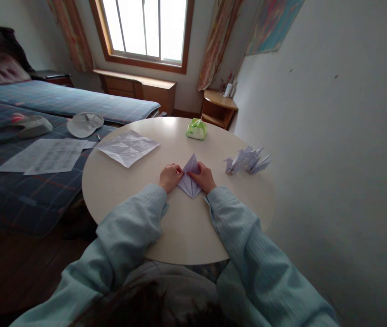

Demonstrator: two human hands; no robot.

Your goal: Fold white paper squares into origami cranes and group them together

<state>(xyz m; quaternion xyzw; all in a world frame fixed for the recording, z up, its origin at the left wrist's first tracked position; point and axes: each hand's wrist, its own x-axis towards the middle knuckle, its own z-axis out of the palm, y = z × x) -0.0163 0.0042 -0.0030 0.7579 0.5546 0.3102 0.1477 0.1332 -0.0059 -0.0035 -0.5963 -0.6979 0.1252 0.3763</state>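
A folded sheet of pale lilac origami paper lies on the round white table, creased into a kite-like diamond with a pointed top. My left hand pinches its left edge, fingers curled. From the right, my right hand grips the other side, the thumb lying across the paper and the fingers bent behind it. To the right stand several folded paper cranes, bunched together. An unfolded, creased paper sheet rests at the table's left.
A green tissue pack sits at the table's far side. On the plaid bed at left are printed sheets and a white cap. A wall runs close along the right.
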